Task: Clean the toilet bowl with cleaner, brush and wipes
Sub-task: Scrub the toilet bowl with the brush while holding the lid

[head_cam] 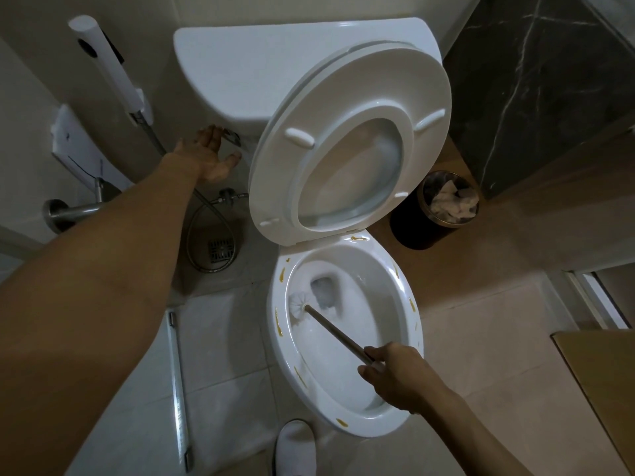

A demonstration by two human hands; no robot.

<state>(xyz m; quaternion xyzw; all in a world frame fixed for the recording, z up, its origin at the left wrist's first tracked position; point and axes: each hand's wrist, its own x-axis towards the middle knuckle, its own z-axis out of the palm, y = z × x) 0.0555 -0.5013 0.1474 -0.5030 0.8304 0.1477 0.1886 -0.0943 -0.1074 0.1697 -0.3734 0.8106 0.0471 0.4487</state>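
A small tiled bathroom, pale floor (pixel 220 365) underfoot, a dark marbled panel (pixel 536 80) at the far right. The right hand (pixel 395 376) curls round the near end of the brush handle (pixel 338 333), fingers wrapped tight on it. From there the shaft runs far and left down into the toilet bowl (pixel 347 341), where the white brush head (pixel 298 305) presses on the left inner wall just beside the water at the drain. The seat (pixel 350 146) and lid stand raised against the cistern (pixel 275 70).

The left hand (pixel 209 159) reaches far out, palm open and fingers loose, at the metal flush lever (pixel 232 137) on the cistern's left side; I can't tell whether it touches it.

Scrubbing looks well under way, perhaps near the flush. What is left is plain: yellow-brown streaks (pixel 279 322) dot the rim all the way round, so the wiping is not done. No cleaner bottle or wipes in sight. A dark bin (pixel 412 228) with crumpled paper stands on the right of the bowl.
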